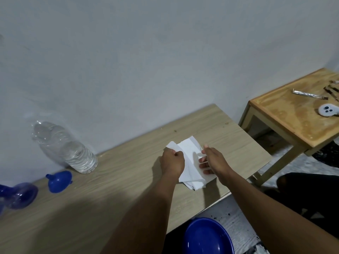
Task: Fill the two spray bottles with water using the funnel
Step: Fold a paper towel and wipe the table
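**Desk:** Where are the task's things right now?

**Me:** From my feed, the small blue plastic funnel lies on its side at the far left of the pale wood-grain table, near the wall. Just behind it stands a clear ribbed plastic water bottle, no cap that I can see, with water in its lower part. At the left edge of my view there is a blurred translucent blue spray bottle, also on the table; I can make out only one and cannot say how it lies.

**Desk:** And the hands?

**Me:** Both are well apart from the funnel, over the right part of the table, on a stack of white paper tissues. My left hand has its grip pressed together, pinching the upper left corner of the top sheet, which is lifted. My right hand has fingers spread and flat, resting on the right side of the stack, thumb raised.

**Desk:** Anything around that?

**Me:** A round blue plastic basin sits below the near edge of the table. To the right stands a lower orange-brown wooden side table, carrying a white round device with dark dots and a silvery wrapper strip.
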Demonstrator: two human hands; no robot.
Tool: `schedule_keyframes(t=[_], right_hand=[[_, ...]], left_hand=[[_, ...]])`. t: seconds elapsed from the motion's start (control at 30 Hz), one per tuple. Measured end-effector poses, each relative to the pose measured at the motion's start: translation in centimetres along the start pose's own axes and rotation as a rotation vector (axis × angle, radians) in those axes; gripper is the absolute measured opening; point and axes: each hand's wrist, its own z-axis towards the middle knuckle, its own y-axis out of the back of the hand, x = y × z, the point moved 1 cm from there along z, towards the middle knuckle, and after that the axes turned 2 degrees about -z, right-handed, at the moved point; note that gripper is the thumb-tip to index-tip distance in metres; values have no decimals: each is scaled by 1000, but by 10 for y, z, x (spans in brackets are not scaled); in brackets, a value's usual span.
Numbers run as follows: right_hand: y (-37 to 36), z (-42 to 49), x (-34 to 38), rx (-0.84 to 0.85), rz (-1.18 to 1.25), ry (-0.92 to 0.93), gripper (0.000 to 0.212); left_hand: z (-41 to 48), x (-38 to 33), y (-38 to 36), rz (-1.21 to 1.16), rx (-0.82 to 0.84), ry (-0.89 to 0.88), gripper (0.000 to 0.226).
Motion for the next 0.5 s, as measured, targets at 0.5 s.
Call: schedule_keyframes(t=[0.5], right_hand=[[-17, 4, -3, 4, 2, 4, 51]], left_hand=[[12, 10, 24, -116, 42, 105, 21]])
